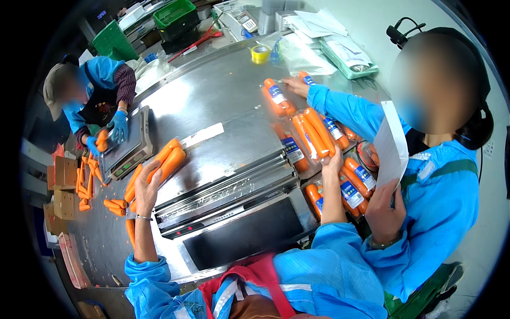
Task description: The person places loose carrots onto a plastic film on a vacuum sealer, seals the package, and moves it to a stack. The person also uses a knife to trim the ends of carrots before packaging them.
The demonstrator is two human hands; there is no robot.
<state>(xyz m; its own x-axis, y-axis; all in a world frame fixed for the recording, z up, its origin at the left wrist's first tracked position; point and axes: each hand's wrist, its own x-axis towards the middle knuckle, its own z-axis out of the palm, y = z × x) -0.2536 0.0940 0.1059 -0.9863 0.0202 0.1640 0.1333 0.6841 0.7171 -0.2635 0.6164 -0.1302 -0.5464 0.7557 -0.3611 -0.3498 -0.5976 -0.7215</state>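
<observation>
My left hand (147, 186) grips a bundle of loose carrots (170, 165) at the left of the sealing machine (239, 228), with more carrots beneath it. My right hand (330, 165) has its fingers closed on the lower end of a bag of carrots (313, 133), which has no label visible on the side facing me. Around that hand lie several packed bags of carrots with blue-and-white labels (351, 194) on the steel table (218, 90).
At the right, a co-worker (435, 202) holds white paper (390, 138) and reaches among the bags. Across, another in blue gloves (118, 127) handles carrots at a scale (127, 151). Carrots (85, 181), cardboard boxes (62, 173), yellow tape (260, 54), plastic bags (305, 56) and green crates (175, 18) surround them.
</observation>
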